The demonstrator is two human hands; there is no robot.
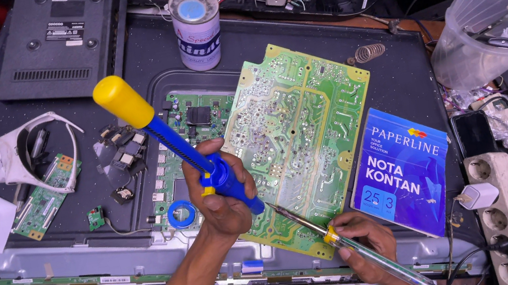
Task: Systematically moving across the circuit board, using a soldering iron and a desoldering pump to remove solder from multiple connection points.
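The left hand (pixel 221 193) is wrapped tight around the blue barrel of a desoldering pump (pixel 174 146), whose yellow plunger knob points to about 10 o'clock and whose nozzle dips toward 4 o'clock. The right hand (pixel 364 245) pinches a soldering iron (pixel 303 223) near its yellow collar, clear handle trailing to 4 o'clock and the metal tip reaching to 10 o'clock. The two tools lie almost on one line, their working ends nearly meeting between the hands at the lower edge of the large green circuit board (pixel 298 138). That board lies solder-side up, its long axis running from 1 to 7 o'clock, mostly at 12 o'clock from the hands; the left hand overlaps its lower left corner and is the nearer. A blue receipt book (pixel 401 168) sits just beside the board at 3 o'clock, a small solder-paste tin (pixel 197 27) well away at 12.
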